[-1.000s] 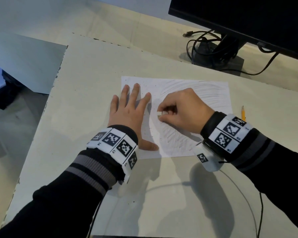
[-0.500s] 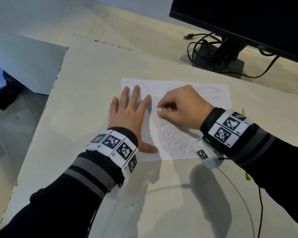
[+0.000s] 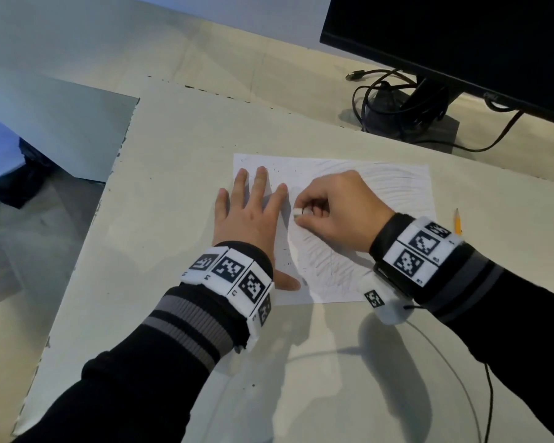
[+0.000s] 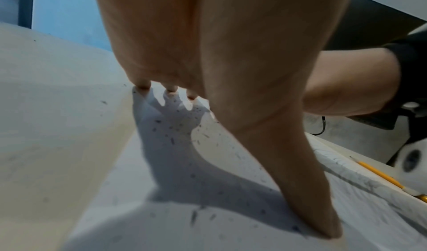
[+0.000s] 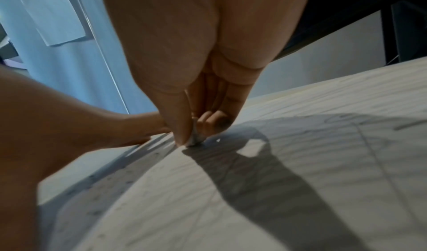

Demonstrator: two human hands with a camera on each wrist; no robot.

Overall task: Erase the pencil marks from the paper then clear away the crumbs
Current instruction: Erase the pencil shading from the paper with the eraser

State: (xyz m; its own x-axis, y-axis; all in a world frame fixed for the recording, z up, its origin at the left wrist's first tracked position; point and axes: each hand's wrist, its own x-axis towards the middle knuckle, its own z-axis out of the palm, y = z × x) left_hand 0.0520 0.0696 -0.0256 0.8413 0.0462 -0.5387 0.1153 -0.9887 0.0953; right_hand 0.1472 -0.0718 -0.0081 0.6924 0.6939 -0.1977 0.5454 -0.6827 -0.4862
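Note:
A white sheet of paper (image 3: 381, 187) with faint grey pencil strokes lies on the pale board. My left hand (image 3: 250, 212) lies flat with spread fingers on the sheet's left edge, thumb out toward the near edge. My right hand (image 3: 330, 209) pinches a small white eraser (image 3: 298, 212) between thumb and fingers, its tip touching the paper (image 5: 300, 163) just right of the left index finger. In the right wrist view the eraser (image 5: 196, 139) shows below the thumb. Dark eraser crumbs (image 4: 175, 130) speckle the paper under my left palm (image 4: 208, 54).
A yellow pencil (image 3: 458, 222) lies right of the sheet, also the pencil (image 4: 381, 176) in the left wrist view. A black monitor (image 3: 461, 43) on its stand with tangled cables (image 3: 394, 103) occupies the back right. The board's left edge (image 3: 109, 193) drops to the floor.
My right hand with the eraser has slid left across the paper toward the left hand's index finger. The left hand has stayed flat in place.

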